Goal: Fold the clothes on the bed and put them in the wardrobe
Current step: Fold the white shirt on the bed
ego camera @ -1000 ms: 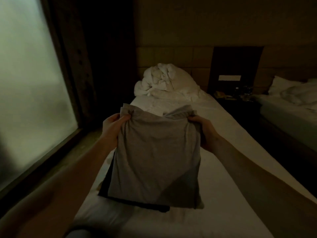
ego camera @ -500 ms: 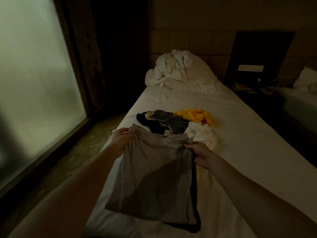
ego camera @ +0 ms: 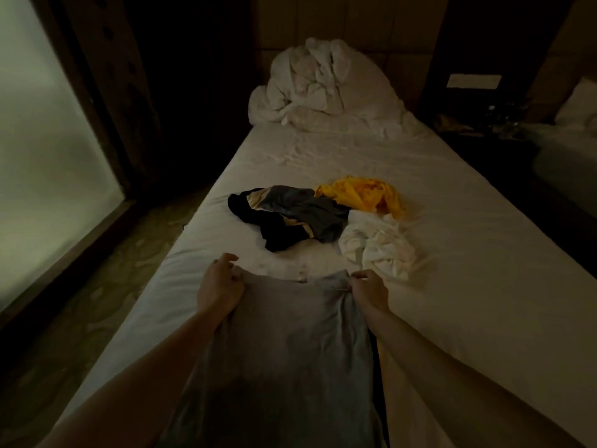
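Note:
A grey garment (ego camera: 290,344) lies stretched over the near end of the white bed (ego camera: 468,253). My left hand (ego camera: 219,286) grips its top left corner and my right hand (ego camera: 368,291) pinches its top right corner. Beyond the hands lie three loose clothes: a black and dark grey garment (ego camera: 290,215), a yellow one (ego camera: 361,194) and a crumpled white one (ego camera: 378,244). The wardrobe is not in view.
A bunched white duvet (ego camera: 323,82) sits at the head of the bed. A large bright window (ego camera: 48,156) fills the left side, with patterned floor (ego camera: 106,286) between it and the bed. A dark nightstand (ego camera: 484,124) and a second bed (ego camera: 575,137) stand at the right.
Both hands have lowered the grey garment from in front of me down toward the bed. The loose clothes behind it have come into view.

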`<action>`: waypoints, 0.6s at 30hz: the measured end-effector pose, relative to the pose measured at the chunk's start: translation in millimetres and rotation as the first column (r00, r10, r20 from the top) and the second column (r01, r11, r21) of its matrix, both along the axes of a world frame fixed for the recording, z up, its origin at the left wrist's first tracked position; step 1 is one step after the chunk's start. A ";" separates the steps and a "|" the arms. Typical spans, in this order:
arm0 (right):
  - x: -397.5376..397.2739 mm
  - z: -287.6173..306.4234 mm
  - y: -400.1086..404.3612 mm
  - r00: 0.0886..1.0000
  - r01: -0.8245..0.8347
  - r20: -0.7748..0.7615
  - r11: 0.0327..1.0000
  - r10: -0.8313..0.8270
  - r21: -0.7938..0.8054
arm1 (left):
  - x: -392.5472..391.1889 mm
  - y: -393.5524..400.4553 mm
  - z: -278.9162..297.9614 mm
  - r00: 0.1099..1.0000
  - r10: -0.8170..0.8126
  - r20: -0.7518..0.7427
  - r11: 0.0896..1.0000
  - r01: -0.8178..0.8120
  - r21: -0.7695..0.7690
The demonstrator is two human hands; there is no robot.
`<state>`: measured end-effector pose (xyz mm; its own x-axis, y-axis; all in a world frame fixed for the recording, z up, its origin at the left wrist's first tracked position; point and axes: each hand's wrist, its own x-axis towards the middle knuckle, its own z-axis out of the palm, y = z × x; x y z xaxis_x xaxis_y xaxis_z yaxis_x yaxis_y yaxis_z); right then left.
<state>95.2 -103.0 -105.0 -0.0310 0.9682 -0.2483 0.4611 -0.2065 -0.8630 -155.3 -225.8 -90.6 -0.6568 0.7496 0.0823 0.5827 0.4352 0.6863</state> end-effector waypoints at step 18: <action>100.4 -10.9 160.9 0.817 -0.380 0.519 0.911 0.250 0.160 | 138.4 196.0 -5.6 0.699 -0.553 -0.454 0.833 0.462 -0.303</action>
